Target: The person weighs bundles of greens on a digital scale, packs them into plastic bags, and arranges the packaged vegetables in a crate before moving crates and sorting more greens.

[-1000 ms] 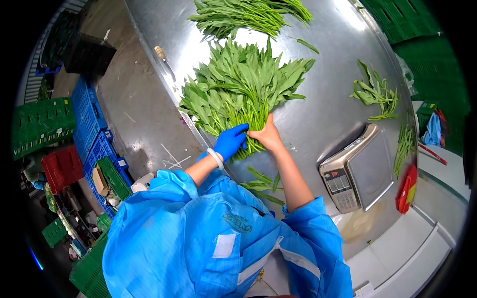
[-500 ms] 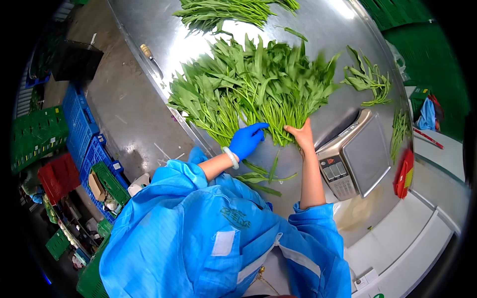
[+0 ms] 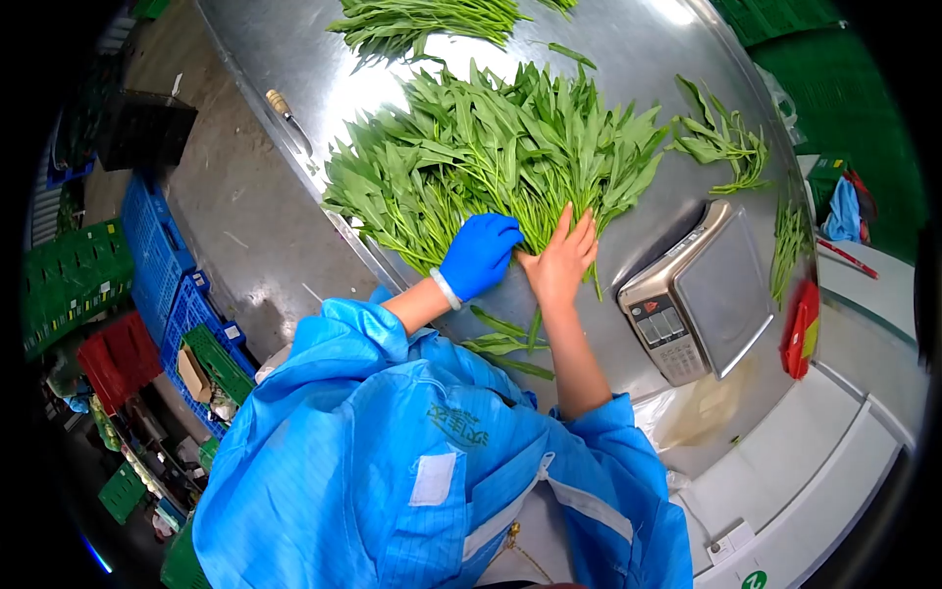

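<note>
A wide heap of leafy green stems [image 3: 491, 147] lies on the metal table [image 3: 628, 226], leaves pointing away from me. My left hand [image 3: 481, 257], in a blue glove, is closed at the lower stems near the middle of the heap; its fingertips are partly hidden. Just right of it, my bare right hand [image 3: 561, 260] lies over the stems with its fingers spread, thumb close to the glove. A few loose leaves [image 3: 500, 344] lie below both hands. Another bunch of greens [image 3: 427, 25] is at the table's far edge.
A weighing scale [image 3: 697, 294] stands right of my right hand. Loose greens [image 3: 726, 147] lie beyond it. A wooden-handled knife [image 3: 285, 110] rests along the left table edge. Red packaging [image 3: 801, 329] is at the right. Blue crates [image 3: 157, 236] stand on the floor at left.
The heap has spread to the right with more stems beside the first ones. My right hand went right, then came back toward my left hand, its fingers now spread on the stems.
</note>
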